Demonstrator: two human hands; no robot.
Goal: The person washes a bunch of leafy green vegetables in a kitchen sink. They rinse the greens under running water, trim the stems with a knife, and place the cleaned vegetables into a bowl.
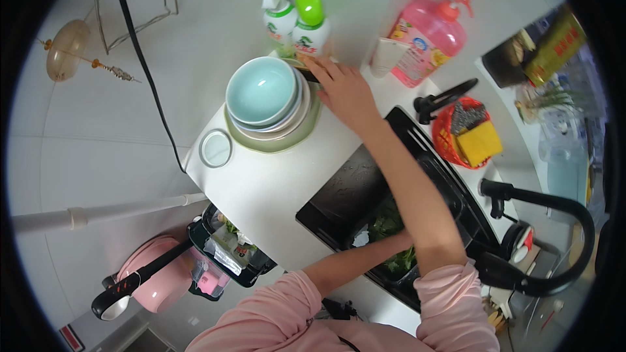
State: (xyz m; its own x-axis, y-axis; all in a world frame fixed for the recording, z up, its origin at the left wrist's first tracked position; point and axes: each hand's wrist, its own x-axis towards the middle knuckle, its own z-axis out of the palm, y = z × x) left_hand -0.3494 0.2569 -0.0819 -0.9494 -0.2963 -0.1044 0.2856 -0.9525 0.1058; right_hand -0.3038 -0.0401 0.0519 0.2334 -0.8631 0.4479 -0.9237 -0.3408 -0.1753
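My right hand (345, 90) reaches across the counter to the back of a bowl stack. Its fingertips are at a dark, flat thing (309, 75), mostly hidden, between the bowls and two spray bottles (305, 34). Whether the fingers grip it is unclear. A light blue bowl (261, 90) tops the stack, which rests on a pale green plate (274, 145). My left forearm (362, 259) extends over the black sink (342, 181), where leafy greens (386, 225) lie. My right forearm covers the left hand, so it is out of view.
A round glass lid or dish (215, 148) lies left of the plate. Beyond the sink stand a pink pump bottle (415, 54), a white tube (387, 56), a red basket (442, 129) with a yellow sponge (479, 143), and a black faucet (582, 220). A waste bin (195, 234) stands below the counter.
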